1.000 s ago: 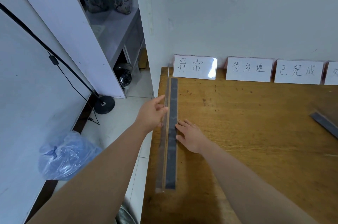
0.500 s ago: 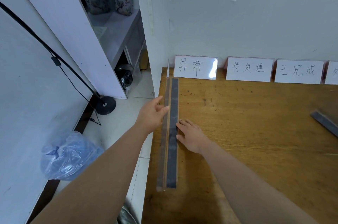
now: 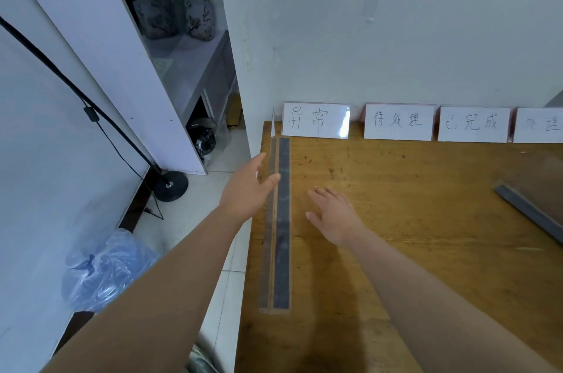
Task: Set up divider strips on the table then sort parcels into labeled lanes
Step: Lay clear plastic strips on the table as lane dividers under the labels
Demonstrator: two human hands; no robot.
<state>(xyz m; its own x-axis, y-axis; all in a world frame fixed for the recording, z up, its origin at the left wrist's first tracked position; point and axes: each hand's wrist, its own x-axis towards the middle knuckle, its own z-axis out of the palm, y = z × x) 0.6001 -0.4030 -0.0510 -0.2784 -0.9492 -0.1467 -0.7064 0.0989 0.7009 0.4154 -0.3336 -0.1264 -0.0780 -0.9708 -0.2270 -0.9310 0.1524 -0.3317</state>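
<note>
Right hand (image 3: 335, 217) now off table-edge strip (image 3: 281, 220)

A pale wall (image 3: 426, 22) is rising behind a wooden table (image 3: 426, 220). Left of it, white floor tiles (image 3: 198, 220) are showing. A black stand base (image 3: 170, 186) is sitting on them, its pole (image 3: 76, 89) slanting up leftward. A blue plastic bag (image 3: 103, 269) is lying by the left wall (image 3: 36, 159). A white panel (image 3: 122, 68) is standing before a grey shelf (image 3: 198, 68) that is carrying patterned items (image 3: 173, 7). Soft, even light is falling.
</note>
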